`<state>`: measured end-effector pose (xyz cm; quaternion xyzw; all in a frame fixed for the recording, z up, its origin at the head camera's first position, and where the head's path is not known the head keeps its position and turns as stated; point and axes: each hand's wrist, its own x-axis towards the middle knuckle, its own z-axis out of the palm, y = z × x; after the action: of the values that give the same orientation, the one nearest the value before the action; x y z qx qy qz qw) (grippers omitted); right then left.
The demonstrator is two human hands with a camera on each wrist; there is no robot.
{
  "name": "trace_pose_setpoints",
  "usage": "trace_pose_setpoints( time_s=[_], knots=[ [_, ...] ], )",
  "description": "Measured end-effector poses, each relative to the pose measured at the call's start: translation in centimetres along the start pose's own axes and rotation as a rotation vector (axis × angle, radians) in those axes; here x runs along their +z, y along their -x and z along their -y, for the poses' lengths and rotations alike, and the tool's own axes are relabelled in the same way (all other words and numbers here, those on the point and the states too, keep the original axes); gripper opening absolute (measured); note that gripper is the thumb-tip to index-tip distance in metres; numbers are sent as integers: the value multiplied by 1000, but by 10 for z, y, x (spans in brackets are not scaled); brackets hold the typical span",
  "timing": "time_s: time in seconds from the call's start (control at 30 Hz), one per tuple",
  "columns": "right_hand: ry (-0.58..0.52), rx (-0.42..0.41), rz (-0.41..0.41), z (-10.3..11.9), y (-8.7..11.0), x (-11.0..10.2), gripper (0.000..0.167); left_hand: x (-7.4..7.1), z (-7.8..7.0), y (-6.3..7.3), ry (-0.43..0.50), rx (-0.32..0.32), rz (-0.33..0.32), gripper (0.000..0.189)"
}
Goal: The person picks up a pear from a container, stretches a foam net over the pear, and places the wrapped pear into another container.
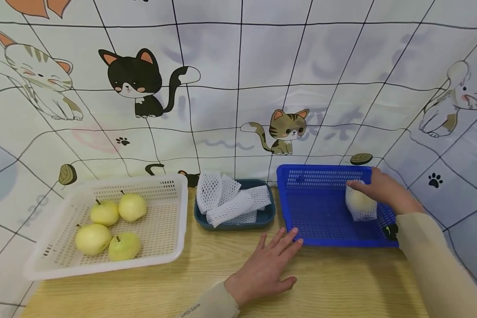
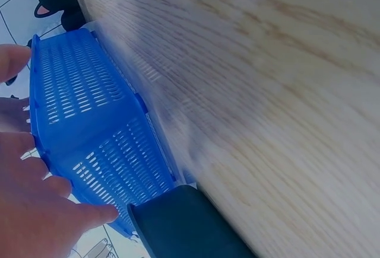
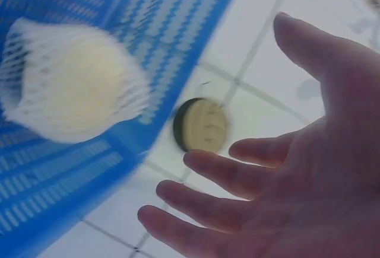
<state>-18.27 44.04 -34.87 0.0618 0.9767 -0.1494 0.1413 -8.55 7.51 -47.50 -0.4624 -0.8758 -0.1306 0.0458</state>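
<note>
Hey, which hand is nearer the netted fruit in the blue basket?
Right. The right hand is just beside the netted fruit; the left hand is farther away, near the blue basket's front left corner.

Room opens in the blue basket [image 1: 314,216] left of the obstructing netted fruit [image 1: 361,205]

blue basket [image 1: 310,216] | white mesh sleeve [image 1: 361,206] | yellow-green pears [image 1: 132,207] | backdrop [image 1: 214,48] – white, black grid
</note>
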Motion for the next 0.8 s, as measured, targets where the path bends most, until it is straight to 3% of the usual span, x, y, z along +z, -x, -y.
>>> trace_pose_setpoints(
  time_s=[0.2,0.53,0.67,0.8],
  knots=[
    [-23,-70,-158,25,31,10,109,0,0,2,-5,-4,-14,87],
    [-118,-133,-292,44,61,48,95,-2,-1,4,-6,6,-42,86],
    [-157,-188,-361,56,71,63,86,-8,5,10,54,-16,-101,78],
    [-201,-230,-422,72,78,75,78,-22,17,20,123,-32,-227,63]
  ],
)
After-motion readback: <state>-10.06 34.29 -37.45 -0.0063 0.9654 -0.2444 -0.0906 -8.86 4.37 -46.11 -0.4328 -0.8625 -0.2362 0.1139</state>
